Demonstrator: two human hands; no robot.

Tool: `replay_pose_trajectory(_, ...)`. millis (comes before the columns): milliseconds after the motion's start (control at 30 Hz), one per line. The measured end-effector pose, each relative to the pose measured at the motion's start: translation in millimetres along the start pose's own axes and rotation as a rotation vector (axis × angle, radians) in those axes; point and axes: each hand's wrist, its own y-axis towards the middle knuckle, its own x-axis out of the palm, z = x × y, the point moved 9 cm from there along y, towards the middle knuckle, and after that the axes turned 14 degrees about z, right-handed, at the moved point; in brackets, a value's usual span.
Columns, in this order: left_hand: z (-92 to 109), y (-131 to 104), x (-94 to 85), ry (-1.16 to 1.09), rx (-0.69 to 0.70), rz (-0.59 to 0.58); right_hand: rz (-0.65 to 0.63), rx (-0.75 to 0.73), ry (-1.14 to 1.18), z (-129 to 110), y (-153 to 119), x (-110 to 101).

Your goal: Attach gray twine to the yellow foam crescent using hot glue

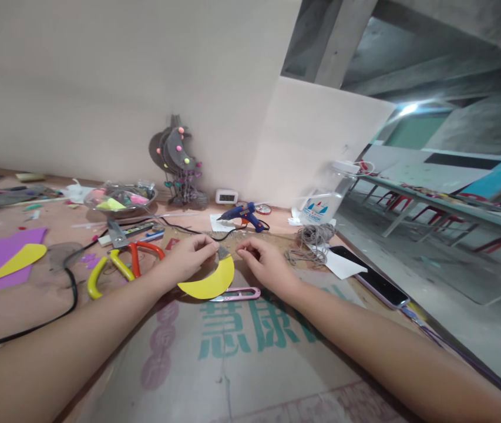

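Note:
A yellow crescent moon cutout point(210, 283) is in front of me, its upper tip covered in grey. My left hand point(192, 257) pinches it near that tip, thumb and fingers together. To the right, my right hand point(264, 262) is closed in a pinch beside the tip; whatever its fingertips hold is too small to make out. Just below the crescent lie pink thread snips point(244, 294), partly covered by it. A loose bundle of grey twine point(314, 241) sits right of my right hand.
A blue glue gun point(245, 216) rests behind my hands, its black cable point(74, 294) running left. Left lie yellow-handled pliers point(97, 279), orange handles point(134, 258) and purple sheets point(25, 276). Grey moon ornaments point(175, 153) stand behind. A phone point(371, 279) lies at the right edge.

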Motion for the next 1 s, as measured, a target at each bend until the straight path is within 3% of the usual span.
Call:
replay_pose_trajectory(500,0.8,-2.1,1.6,0.089,0.016,-0.025,0.032,-0.007,-0.007,0.9,0.9,-1.5)
replay_pose_trajectory(1000,6.2,-8.6,6.0,0.038,-0.005,-0.067,0.062,0.004,0.031,1.5,4.0,-2.9)
